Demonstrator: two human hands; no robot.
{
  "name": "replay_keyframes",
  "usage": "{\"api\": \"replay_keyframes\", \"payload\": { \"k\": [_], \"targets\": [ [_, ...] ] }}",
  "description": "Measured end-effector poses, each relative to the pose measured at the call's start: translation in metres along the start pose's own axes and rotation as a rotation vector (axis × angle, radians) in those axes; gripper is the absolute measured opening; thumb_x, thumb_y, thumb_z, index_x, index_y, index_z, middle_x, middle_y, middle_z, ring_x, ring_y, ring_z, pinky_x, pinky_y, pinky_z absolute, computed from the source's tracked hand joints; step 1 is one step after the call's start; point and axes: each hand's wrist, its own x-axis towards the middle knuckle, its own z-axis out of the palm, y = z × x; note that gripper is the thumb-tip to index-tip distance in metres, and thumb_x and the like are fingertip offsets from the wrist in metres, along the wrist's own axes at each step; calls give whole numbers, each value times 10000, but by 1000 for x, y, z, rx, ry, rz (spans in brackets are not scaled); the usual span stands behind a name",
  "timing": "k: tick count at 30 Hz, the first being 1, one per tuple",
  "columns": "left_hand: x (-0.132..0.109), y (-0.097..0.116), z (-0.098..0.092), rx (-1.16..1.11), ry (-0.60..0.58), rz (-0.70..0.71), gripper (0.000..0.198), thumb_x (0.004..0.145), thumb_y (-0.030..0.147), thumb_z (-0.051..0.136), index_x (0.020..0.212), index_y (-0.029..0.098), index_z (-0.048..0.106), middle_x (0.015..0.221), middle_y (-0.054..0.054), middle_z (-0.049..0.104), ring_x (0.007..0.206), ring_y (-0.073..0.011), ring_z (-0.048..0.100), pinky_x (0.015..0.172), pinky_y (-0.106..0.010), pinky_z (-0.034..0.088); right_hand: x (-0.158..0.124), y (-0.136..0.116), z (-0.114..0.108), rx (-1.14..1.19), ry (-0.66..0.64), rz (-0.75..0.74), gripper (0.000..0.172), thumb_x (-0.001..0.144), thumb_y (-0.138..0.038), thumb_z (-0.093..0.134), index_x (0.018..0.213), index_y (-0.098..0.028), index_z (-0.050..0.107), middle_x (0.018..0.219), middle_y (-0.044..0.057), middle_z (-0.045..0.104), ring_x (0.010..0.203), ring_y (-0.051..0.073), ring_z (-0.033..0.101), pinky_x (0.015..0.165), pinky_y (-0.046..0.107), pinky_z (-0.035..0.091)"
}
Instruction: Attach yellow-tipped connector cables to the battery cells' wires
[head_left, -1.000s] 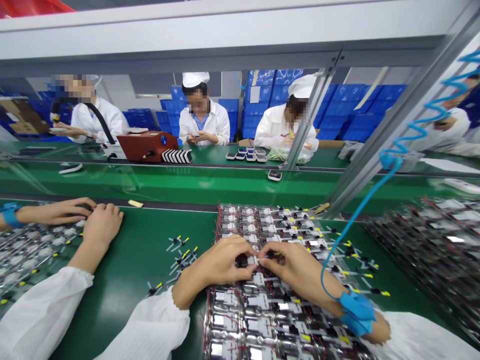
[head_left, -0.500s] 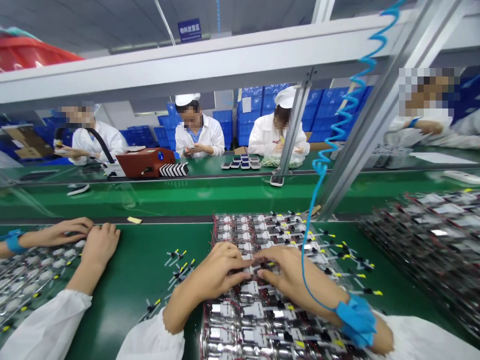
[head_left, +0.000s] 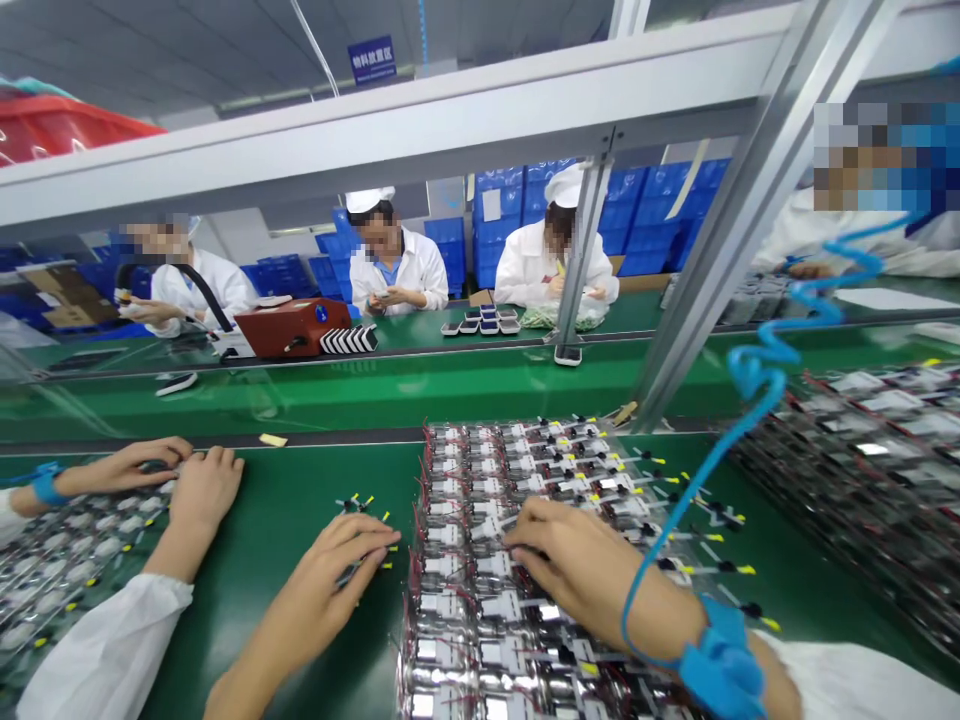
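Note:
My left hand (head_left: 322, 580) is over the green mat, left of the tray. Its fingers are stretched forward, with a gap between thumb and forefinger, above a small pile of thin sticks with black parts and yellow tips (head_left: 358, 503). A dark piece shows in the gap. My right hand (head_left: 574, 555), with a blue wrist strap (head_left: 724, 660), rests over a clear plastic tray of small assemblies (head_left: 442, 605). Its thumb and fingers are bent together beside a slightly tilted white piece (head_left: 489, 528); what lies between the fingertips is hidden.
A blue coiled cord (head_left: 705, 465) runs from the strap up to the right. More filled trays (head_left: 862, 480) are stacked at right. At left, a co-worker's hands (head_left: 202, 500) work over another tray (head_left: 90, 545). A metal post (head_left: 697, 240) rises behind the mat.
My left hand has left the tray and moved left to the yellow-tipped pieces. The right hand stays over the same spot. The coiled cord has swung right.

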Motion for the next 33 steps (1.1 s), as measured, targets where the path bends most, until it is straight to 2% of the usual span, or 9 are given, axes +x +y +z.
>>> {"api": "replay_keyframes", "payload": {
  "k": [3, 6, 10, 13, 17, 20, 23, 27, 33],
  "targets": [
    [-29, -16, 7, 85, 124, -108, 256, 967, 352, 494, 1125, 298, 689, 1134, -35, 692, 1080, -216, 638, 941, -346, 542, 7, -5, 6, -26, -76, -11, 245, 954, -153, 486, 932, -197, 727, 946, 75, 656, 870, 243, 643, 763, 359, 477],
    [-57, -25, 15, 161, 198, -176, 272, 938, 383, 532, 1153, 309, 680, 1167, -37, 681, 1099, -238, 638, 943, -374, 552, 7, 1, 1, -41, -24, -11, 239, 947, -132, 473, 947, -188, 705, 947, 76, 654, 892, 242, 637, 761, 352, 476],
    [-70, -16, 19, 130, 212, -161, 258, 953, 358, 514, 1147, 310, 678, 1185, -45, 667, 1139, -239, 610, 964, -374, 538, 8, 14, -4, -90, 45, 10, 243, 956, -146, 461, 971, -178, 701, 950, 86, 657, 894, 240, 633, 770, 353, 468],
    [-50, 7, 14, 53, 157, -90, 250, 979, 311, 484, 1154, 306, 663, 1169, -43, 668, 1140, -222, 596, 973, -348, 519, 13, 14, 2, -113, 18, 30, 214, 959, -202, 506, 944, -199, 720, 929, 73, 664, 861, 230, 646, 740, 331, 459],
    [3, 43, 10, -52, -35, 72, 264, 1003, 247, 445, 1187, 286, 631, 1168, -43, 651, 1138, -205, 563, 991, -344, 479, 21, 6, 15, -263, 58, 170, 194, 932, -311, 582, 856, -180, 704, 876, 84, 661, 793, 259, 647, 627, 323, 420],
    [45, 59, 20, -52, -145, 203, 267, 1002, 241, 455, 1205, 241, 629, 1140, -68, 643, 1111, -225, 542, 986, -390, 455, 25, 1, 18, -281, 44, 160, 156, 923, -290, 603, 874, -187, 709, 888, 80, 671, 828, 264, 654, 645, 315, 416],
    [75, 62, 34, 4, -217, 262, 245, 979, 271, 523, 1168, 203, 664, 1036, -77, 646, 1046, -242, 537, 935, -402, 457, 27, 3, 16, -248, 14, 116, 132, 912, -252, 611, 881, -192, 724, 895, 72, 677, 843, 260, 656, 659, 308, 415],
    [88, 56, 43, -51, -257, 253, 218, 931, 259, 614, 1125, 203, 696, 958, -57, 642, 997, -231, 529, 906, -373, 448, 29, 9, 7, -127, -15, 88, 97, 847, -162, 647, 833, -200, 735, 812, 34, 668, 761, 203, 632, 657, 282, 395],
    [83, 47, 42, -169, -291, 274, 257, 939, 237, 590, 1174, 241, 694, 1009, -59, 625, 1036, -223, 510, 956, -375, 418, 27, 13, -3, 81, -64, 21, 141, 750, -81, 596, 720, -184, 687, 698, -13, 619, 639, 132, 556, 602, 236, 365]
  ]
}}
